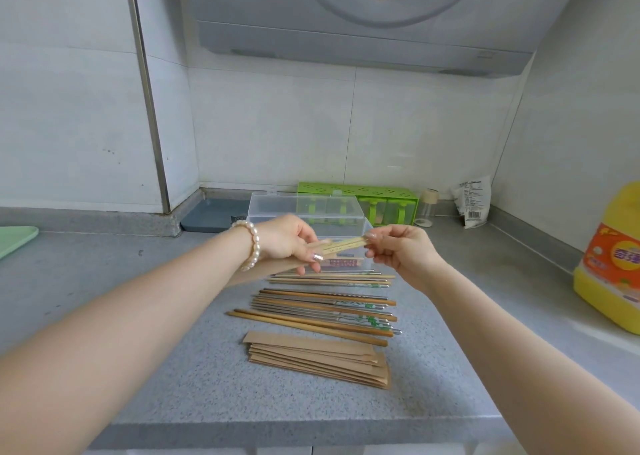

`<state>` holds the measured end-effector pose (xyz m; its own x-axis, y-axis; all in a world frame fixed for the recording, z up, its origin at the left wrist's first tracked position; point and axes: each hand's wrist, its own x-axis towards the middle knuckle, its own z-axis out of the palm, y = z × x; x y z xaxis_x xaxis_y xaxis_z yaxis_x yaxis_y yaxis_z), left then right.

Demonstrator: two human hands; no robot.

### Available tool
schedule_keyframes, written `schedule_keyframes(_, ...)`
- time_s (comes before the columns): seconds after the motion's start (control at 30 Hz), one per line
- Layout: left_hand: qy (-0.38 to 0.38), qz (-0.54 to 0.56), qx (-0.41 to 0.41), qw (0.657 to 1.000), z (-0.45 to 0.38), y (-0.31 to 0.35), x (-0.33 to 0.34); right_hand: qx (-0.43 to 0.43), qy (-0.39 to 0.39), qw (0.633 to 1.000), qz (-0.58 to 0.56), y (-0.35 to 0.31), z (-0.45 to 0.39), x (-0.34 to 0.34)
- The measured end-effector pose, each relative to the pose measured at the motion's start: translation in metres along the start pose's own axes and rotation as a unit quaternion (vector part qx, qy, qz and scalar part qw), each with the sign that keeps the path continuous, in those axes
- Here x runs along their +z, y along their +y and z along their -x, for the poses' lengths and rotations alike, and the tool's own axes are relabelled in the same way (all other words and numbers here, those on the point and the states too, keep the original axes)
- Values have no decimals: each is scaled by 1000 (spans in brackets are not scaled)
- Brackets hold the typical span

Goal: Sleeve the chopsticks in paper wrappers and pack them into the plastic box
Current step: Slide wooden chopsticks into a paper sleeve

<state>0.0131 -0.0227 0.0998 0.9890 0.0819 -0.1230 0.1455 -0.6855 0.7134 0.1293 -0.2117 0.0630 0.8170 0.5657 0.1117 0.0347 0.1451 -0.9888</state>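
**Both hands on one pair over the open box**

The left hand [284, 238] gripped the near-left end of a pale pair of chopsticks [346, 245], its fingers curled round what looked like a brown paper sleeve, though blur made that part hard to read. A pearl bracelet [252, 243] sat on that wrist. The right hand [403, 250] pinched the pair's right end between thumb and fingertips. The pair was held level in the air, just above the near edge of the clear plastic box [304, 209], which stood open on the grey bench [173, 368]; something red and patterned showed inside the box, too blurred to name.

Near the box, loose chopsticks [329, 307] of wood and metal lay side by side across the bench, and nearer still a fanned stack of brown paper wrappers [318, 359].

Far behind the box stood a green spice rack [360, 195], with a small glass jar [427, 209] and a white packet [472, 200] to its right. A yellow oil bottle [613, 260] stood at the right edge, a grey tray [211, 215] in the far left corner, and a range hood [363, 29] hung overhead.
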Motion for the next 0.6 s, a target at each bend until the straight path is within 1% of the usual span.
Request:
schedule_keyframes(0.03,34,-43,10,998,-5,5,-4,-11,24,1000,-7,-3,-5,1)
schedule_keyframes(0.07,84,-88,24,992,-12,8,-9,-23,49,998,-16,-7,-10,0)
schedule_keyframes(0.1,151,-119,39,981,-18,10,-14,-34,76,996,-27,-12,-17,-2)
schedule_keyframes(0.17,301,-119,68,944,-26,8,-25,-47,131,989,-50,-19,-30,-11)
schedule_keyframes(0.2,360,-99,77,925,-30,2,-29,-49,160,984,-58,-21,-37,-16)
schedule_keyframes(0.23,392,-85,76,913,-33,-6,-31,-48,187,979,-62,-21,-45,-22)
schedule_keyframes(0.27,397,-91,63,911,-37,-15,-31,-44,213,974,-60,-21,-52,-27)
schedule_keyframes(0.3,380,-112,44,917,-40,-26,-30,-36,234,970,-51,-19,-58,-31)
schedule_keyframes(0.4,294,-182,-14,938,-49,-60,-23,4,269,963,2,-10,-76,-35)
schedule_keyframes(0.5,243,-252,-43,936,-60,-83,-16,58,260,961,78,-1,-88,-27)
schedule_keyframes(0.6,190,-331,-67,922,-68,-96,-9,89,243,953,158,4,-98,-12)
